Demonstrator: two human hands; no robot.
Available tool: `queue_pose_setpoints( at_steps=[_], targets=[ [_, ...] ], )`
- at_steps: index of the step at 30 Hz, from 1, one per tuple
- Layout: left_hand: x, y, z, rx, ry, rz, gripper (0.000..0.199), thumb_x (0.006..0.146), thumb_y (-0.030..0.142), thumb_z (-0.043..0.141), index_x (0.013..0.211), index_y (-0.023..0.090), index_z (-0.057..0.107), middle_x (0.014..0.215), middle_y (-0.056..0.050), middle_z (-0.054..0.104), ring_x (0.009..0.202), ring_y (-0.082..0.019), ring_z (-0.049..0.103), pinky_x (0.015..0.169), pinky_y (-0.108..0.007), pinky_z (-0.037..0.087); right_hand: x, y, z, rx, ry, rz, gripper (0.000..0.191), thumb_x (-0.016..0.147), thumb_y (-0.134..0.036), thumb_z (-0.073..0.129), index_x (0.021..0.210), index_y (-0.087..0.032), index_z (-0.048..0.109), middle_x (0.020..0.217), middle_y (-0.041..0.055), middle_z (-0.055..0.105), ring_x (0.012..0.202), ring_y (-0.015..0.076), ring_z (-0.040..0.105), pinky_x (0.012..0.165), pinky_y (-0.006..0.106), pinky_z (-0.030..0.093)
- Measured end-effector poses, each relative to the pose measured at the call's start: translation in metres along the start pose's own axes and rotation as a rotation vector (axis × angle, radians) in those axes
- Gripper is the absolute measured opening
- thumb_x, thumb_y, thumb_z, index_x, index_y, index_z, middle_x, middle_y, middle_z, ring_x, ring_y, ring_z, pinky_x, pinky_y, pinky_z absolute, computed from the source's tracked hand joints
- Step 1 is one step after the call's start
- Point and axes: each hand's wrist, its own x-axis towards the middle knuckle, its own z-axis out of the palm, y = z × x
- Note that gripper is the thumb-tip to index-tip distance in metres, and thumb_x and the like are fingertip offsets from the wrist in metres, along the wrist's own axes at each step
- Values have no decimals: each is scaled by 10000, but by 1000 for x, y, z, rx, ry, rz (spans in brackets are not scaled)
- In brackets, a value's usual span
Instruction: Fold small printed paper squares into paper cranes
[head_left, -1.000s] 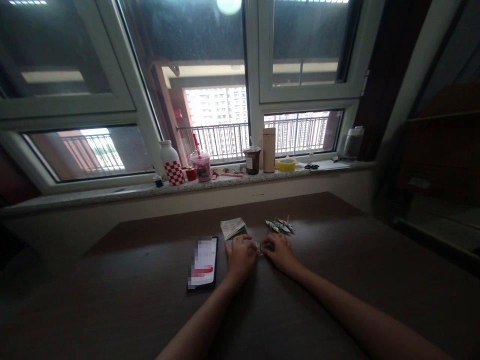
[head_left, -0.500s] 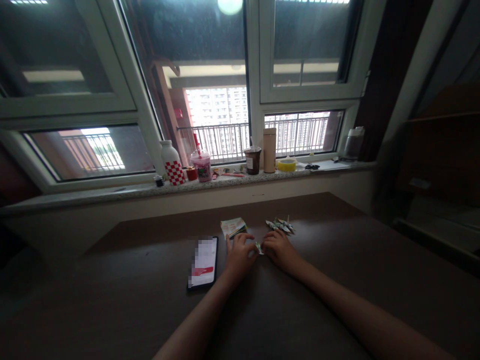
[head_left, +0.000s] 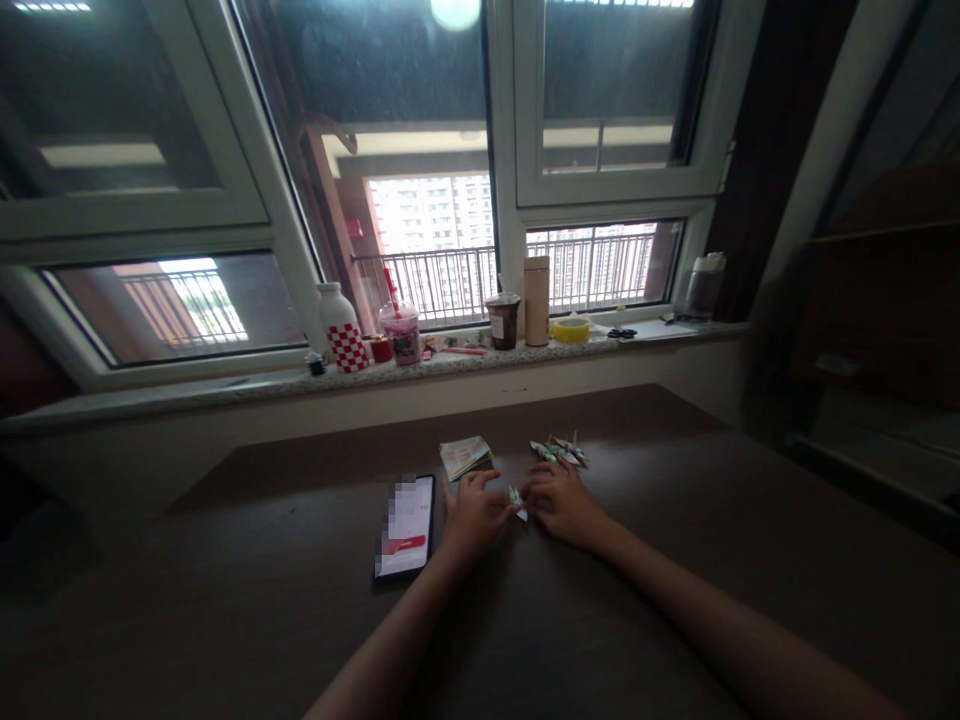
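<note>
A small folded paper piece [head_left: 518, 502] is between my two hands, low over the brown table [head_left: 300, 630]. My left hand [head_left: 477, 512] pinches its left side between thumb and fingertips. From the right, the fingers of my right hand [head_left: 561, 500] close on its other edge. Just beyond my left hand lies a stack of printed paper sheets [head_left: 465, 456]. A small pile of folded paper pieces [head_left: 559, 450] rests past my right fingertips. To the left of my left hand lies a phone [head_left: 405, 528] with its screen lit.
Along the windowsill [head_left: 450, 363] stand a checkered bottle [head_left: 343, 328], a pink drink cup [head_left: 400, 332], a dark drink cup [head_left: 503, 320], a beige flask [head_left: 537, 301], yellow tape [head_left: 571, 330], black scissors [head_left: 622, 333] and a clear bottle [head_left: 705, 287].
My left hand has shifted slightly, its fingers less raised. More of the small paper shows between my hands, and it is tilted differently.
</note>
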Motion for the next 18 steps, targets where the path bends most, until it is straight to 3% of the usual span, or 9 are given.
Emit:
queue_pose_setpoints(
  at_steps=[4,7,9,12,18],
  targets=[
    [-1,7,4,-63,31,-116,63,792,340,695,795,304,747,1322,-18,586,1297,-296,440,1094,-722,82,3,5,9,102,41,170,62,779,-258,689,818,-244,735,991,32,727,1131,255,535,1047,451,303],
    [-3,12,5,-73,70,-169,131,778,345,698,894,290,721,1329,-43,569,1296,-290,437,1108,-693,102,4,9,16,105,73,213,173,746,-279,731,912,-227,729,1045,60,693,1111,256,530,987,407,366],
    [-4,12,5,-74,85,-208,218,777,370,689,970,270,697,1328,-69,564,1295,-294,435,1115,-673,120,4,11,19,96,95,231,255,735,-285,746,982,-221,726,1111,80,669,1132,263,513,983,404,375],
    [-5,11,5,-76,87,-245,252,772,402,685,966,242,693,1322,-94,563,1296,-306,428,1118,-659,124,4,12,21,120,76,214,223,750,-271,735,969,-228,740,1137,80,662,1151,266,501,1010,415,360],
    [-4,9,7,-86,75,-231,175,778,380,688,896,258,726,1330,-78,561,1314,-303,418,1121,-671,74,5,13,18,248,95,239,156,714,-191,720,870,-192,721,969,61,699,1029,235,590,944,373,416]
  ],
)
